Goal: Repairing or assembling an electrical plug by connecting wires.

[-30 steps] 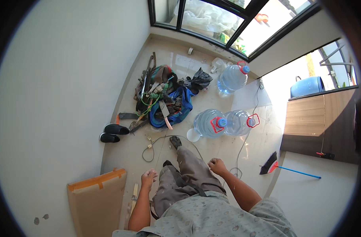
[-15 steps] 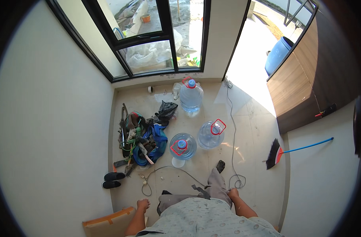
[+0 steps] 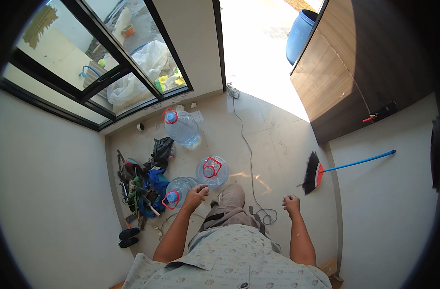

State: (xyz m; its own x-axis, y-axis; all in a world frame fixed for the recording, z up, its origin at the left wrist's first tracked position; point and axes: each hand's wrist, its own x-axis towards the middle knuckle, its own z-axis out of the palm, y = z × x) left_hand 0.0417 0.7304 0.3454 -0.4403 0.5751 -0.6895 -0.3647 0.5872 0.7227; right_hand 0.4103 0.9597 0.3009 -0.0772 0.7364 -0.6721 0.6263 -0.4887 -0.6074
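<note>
Three large clear water bottles with red carry handles stand on the tiled floor ahead of me. The far bottle [image 3: 182,129] has a blue cap and holds water. The middle bottle [image 3: 220,179] shows no blue cap at its neck. The near left bottle [image 3: 179,185], blue-capped, is partly covered by my left hand [image 3: 196,198]. That hand hovers above the floor with its fingers loosely bent and apart, holding nothing I can see. Out to the right, my right hand [image 3: 291,204] hangs with its fingers curled in, nothing visible in it.
A grey cable [image 3: 249,139] runs from the doorway to a coil beside my leg. A blue-handled broom [image 3: 359,163] leans at the right wall near the wooden door [image 3: 359,72]. Tools and bags [image 3: 143,185] are heaped left, with black shoes [image 3: 128,237] nearby. Outside stands a blue barrel [image 3: 299,36].
I have stepped forward and my view has turned right, so the bottles now lie closer and further left. Both hands have come up and forward from beside my body.
</note>
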